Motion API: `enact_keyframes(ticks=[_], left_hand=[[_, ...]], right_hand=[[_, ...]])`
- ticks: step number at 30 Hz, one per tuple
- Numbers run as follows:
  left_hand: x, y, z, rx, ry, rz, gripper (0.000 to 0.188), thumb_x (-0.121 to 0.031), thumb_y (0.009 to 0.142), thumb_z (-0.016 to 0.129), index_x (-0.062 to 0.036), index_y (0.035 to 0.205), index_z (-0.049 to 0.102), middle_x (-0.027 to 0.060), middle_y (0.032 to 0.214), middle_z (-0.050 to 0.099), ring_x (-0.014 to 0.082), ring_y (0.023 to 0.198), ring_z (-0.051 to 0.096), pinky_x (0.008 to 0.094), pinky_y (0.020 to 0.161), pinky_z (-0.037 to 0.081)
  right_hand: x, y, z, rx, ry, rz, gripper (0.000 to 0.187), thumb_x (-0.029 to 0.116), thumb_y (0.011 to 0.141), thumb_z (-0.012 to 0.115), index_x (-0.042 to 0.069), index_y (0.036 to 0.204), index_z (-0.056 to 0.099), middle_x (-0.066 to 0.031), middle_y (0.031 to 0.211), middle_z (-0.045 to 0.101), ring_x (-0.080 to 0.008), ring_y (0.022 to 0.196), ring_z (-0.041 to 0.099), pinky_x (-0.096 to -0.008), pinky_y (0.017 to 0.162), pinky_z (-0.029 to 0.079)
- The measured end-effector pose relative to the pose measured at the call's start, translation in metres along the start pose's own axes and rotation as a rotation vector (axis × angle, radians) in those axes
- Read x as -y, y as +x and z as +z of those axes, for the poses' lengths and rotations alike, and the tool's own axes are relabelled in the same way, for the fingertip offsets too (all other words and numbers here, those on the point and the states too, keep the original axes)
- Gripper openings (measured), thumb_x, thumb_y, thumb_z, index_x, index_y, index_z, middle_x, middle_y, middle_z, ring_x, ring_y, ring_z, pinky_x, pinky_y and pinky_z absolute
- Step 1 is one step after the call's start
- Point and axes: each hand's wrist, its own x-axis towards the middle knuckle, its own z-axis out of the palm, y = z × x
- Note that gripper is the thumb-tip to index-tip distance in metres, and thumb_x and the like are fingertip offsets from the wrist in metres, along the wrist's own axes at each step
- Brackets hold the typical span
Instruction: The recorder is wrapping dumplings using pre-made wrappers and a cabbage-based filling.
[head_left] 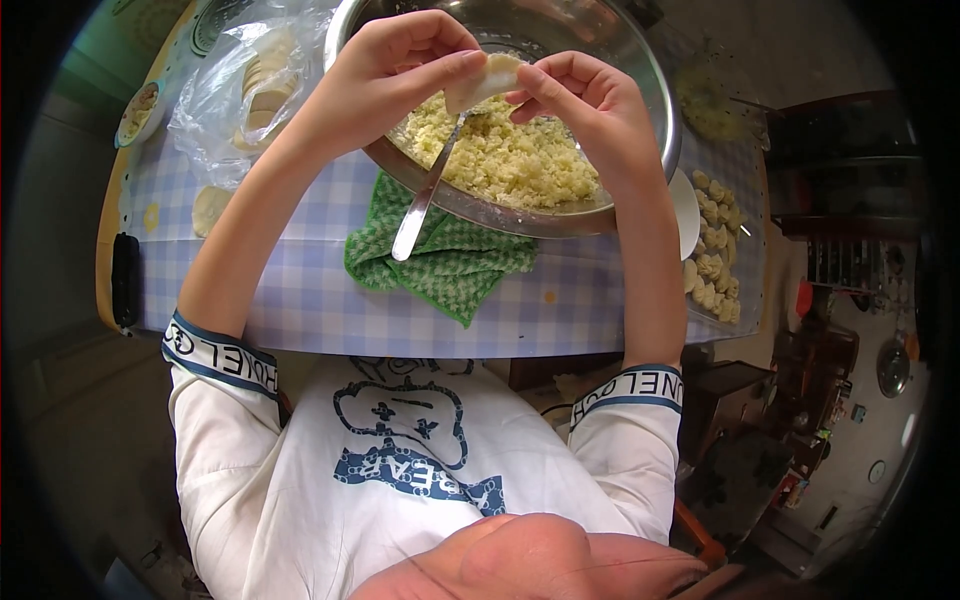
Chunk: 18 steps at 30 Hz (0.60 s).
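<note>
A pale dumpling [488, 84], its wrapper folded over, is held up above a large metal bowl [668, 110]. My left hand [405, 65] pinches one end of it between thumb and fingers. At the other end, my right hand [585, 100] grips the edge the same way. Crumbly yellow-green filling [510, 165] covers the bottom of the bowl. A metal spoon [425, 200] rests with its head in the filling, and its handle sticks out over the near rim. What lies inside the folded dough is hidden.
Left of the bowl, a clear plastic bag [210, 115] holds stacked round wrappers [268, 85]. One loose wrapper [208, 210] lies nearby. A green cloth [440, 250] sits before the bowl. Rightward are a white plate [685, 215] and rows of finished dumplings [715, 250]. A small bowl [140, 115] stands far left.
</note>
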Motion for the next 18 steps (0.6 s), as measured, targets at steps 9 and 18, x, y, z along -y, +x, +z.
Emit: enact_keyframes(ticks=[9,18], left_hand=[[-0.0004,-0.0003,-0.0005,0.004,0.003,0.002,0.016,-0.013,0.088,0.057,0.0012,0.095,0.057,0.0017,0.087,0.058,0.0063,0.083,0.055,0.0204,0.074,0.044],[0.0011,-0.0004,0.0011,-0.024,-0.013,0.042,0.019,-0.015,0.088,0.057,0.0023,0.095,0.057,0.0026,0.084,0.06,0.0076,0.081,0.058,0.0212,0.072,0.047]], right_hand=[[0.0017,-0.0007,0.0,-0.001,0.011,0.009,0.021,0.016,0.083,0.064,-0.004,0.089,0.06,-0.0101,0.08,0.064,-0.0151,0.072,0.064,-0.0244,0.067,0.052],[0.0005,-0.0002,0.0002,0.002,0.001,0.01,0.023,0.018,0.082,0.065,-0.003,0.088,0.061,-0.01,0.079,0.064,-0.015,0.072,0.064,-0.025,0.067,0.052]])
